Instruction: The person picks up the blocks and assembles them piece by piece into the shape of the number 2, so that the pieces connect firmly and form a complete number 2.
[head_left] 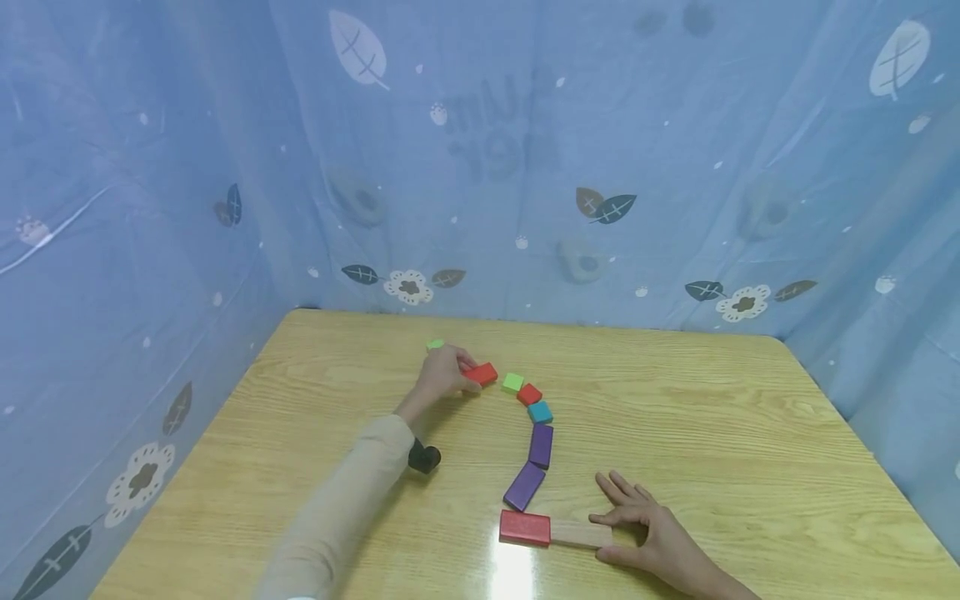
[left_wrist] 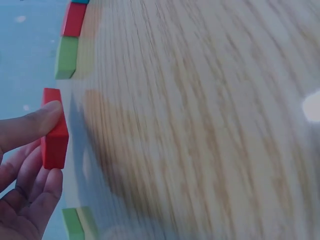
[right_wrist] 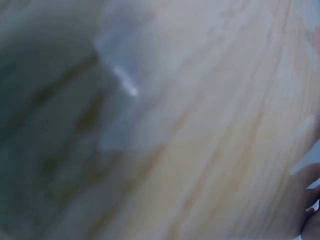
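My left hand [head_left: 442, 372] pinches a red block [left_wrist: 55, 142] between thumb and fingers, close over the table in the left wrist view. A light green block [head_left: 435, 343] sits just behind that hand, partly hidden by it. To its right a curved row starts with another green block [head_left: 513, 382], then a small red block [head_left: 529, 394], a teal block [head_left: 540, 412] and two purple blocks [head_left: 541, 446]. At the near end lie a larger red block [head_left: 524, 528] and a plain wooden block [head_left: 579, 533], end to end. My right hand [head_left: 656, 537] has thumb and index finger on opposite sides of the plain block's right end.
The blocks lie on a wood-grain table [head_left: 697, 417]. A blue patterned curtain [head_left: 480, 167] encloses its back and sides. Beside my left forearm shows a black device [head_left: 424, 457]. The right wrist view holds mostly blurred tabletop.
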